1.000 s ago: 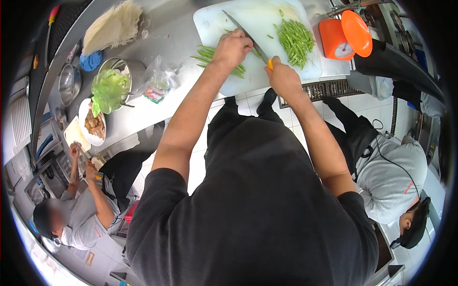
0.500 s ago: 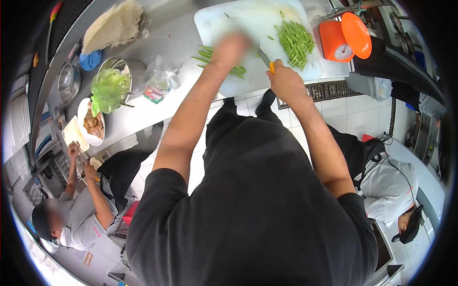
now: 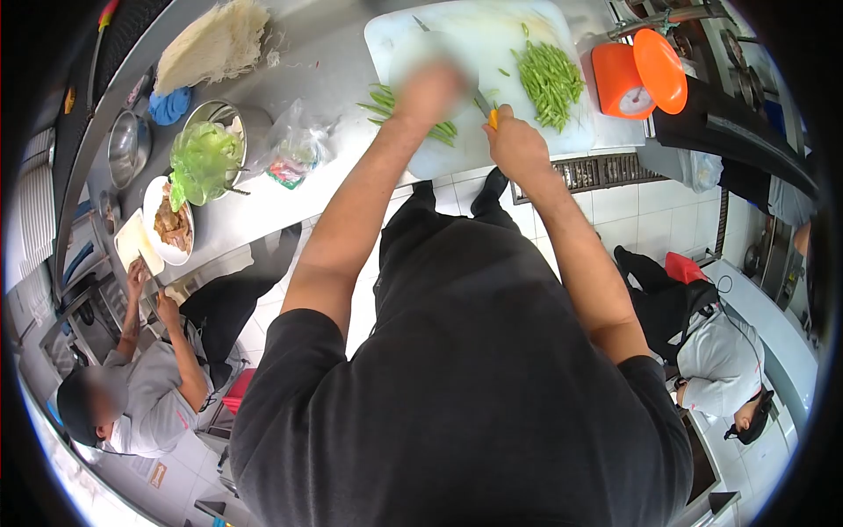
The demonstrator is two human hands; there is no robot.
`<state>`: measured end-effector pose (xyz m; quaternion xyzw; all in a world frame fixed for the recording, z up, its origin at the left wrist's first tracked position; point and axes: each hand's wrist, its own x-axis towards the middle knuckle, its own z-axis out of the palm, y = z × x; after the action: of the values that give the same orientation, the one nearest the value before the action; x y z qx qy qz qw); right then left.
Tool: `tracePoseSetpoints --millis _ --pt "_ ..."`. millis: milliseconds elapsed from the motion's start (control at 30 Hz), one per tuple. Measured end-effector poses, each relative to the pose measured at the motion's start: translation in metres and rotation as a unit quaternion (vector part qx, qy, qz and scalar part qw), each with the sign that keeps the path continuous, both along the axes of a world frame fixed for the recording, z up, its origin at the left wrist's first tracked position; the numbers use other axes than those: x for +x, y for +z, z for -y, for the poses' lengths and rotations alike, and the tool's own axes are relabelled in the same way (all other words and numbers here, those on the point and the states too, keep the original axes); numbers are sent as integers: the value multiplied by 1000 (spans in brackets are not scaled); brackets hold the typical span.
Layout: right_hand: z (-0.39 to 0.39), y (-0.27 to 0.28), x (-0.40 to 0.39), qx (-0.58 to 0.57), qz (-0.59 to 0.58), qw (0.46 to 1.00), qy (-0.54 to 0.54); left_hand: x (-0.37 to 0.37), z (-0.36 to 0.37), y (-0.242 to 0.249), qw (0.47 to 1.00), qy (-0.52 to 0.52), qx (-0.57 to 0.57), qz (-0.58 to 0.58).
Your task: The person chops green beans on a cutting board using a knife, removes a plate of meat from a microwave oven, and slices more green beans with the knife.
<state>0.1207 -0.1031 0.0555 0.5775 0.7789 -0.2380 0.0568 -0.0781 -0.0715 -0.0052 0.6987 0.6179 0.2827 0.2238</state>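
My right hand (image 3: 520, 145) is closed round the yellow handle of a knife (image 3: 482, 104), its blade reaching up-left over the white cutting board (image 3: 483, 26). Beside the blade, my left hand (image 3: 430, 90) lies over long green beans (image 3: 380, 101) that stick out on its left and below it. A blur covers its fingers, so their grip is hidden. The knife's tip shows above the blur. A heap of cut green beans (image 3: 549, 85) sits on the board's right part, with a few loose pieces near the blade.
Left on the steel counter are dry noodles (image 3: 211, 48), a pot with green leaves (image 3: 206, 158), a plastic bag (image 3: 297, 149) and a plate of meat (image 3: 173, 224). An orange scale (image 3: 622, 79) stands right. One co-worker (image 3: 149, 395) is lower left, another (image 3: 720, 360) lower right.
My right hand and the knife handle have shifted slightly left. More small cut pieces show near the blade. The co-worker on the right has moved a little downward.
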Motion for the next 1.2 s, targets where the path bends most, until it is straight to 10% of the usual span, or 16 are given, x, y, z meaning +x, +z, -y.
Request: tracePoseSetpoints --millis 1200 --pt "-6 20 0 -47 -4 999 -3 -14 -5 -12 992 38 111 -55"
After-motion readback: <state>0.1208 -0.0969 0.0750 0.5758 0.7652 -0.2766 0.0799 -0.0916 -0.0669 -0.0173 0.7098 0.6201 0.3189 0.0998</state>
